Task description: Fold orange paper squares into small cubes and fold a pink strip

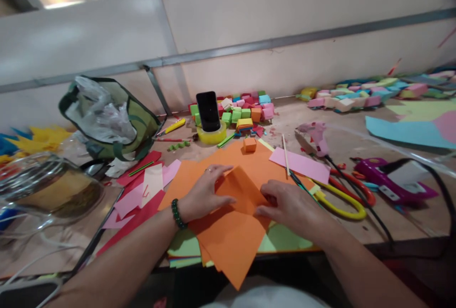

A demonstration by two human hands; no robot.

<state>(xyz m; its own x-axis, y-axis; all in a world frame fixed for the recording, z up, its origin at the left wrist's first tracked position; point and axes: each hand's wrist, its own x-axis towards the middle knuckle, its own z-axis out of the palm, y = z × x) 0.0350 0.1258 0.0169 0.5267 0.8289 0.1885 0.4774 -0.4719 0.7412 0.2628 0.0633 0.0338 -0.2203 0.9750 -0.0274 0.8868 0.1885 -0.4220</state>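
Observation:
An orange paper sheet (239,187) with a raised fold lies between my two hands, over more orange sheets (233,244). My left hand (204,191), a dark green bead bracelet on its wrist, rests at the sheet's left side. Its thumb and fingers are spread apart against the paper. My right hand (285,203) is closed at the right edge, pinching the orange paper sheet between thumb and curled fingers. Just beyond the hands sits a small orange paper cube (250,144). Green and yellow sheets (287,239) show underneath, at the table's front edge.
At right lie yellow-handled scissors (344,208), a pink glue gun (318,137) and a purple tool (395,182). Behind stand a phone (208,111) on a tape roll (212,135) and several colored cubes (242,108). A green bag (110,118) and glass jar (53,194) are left.

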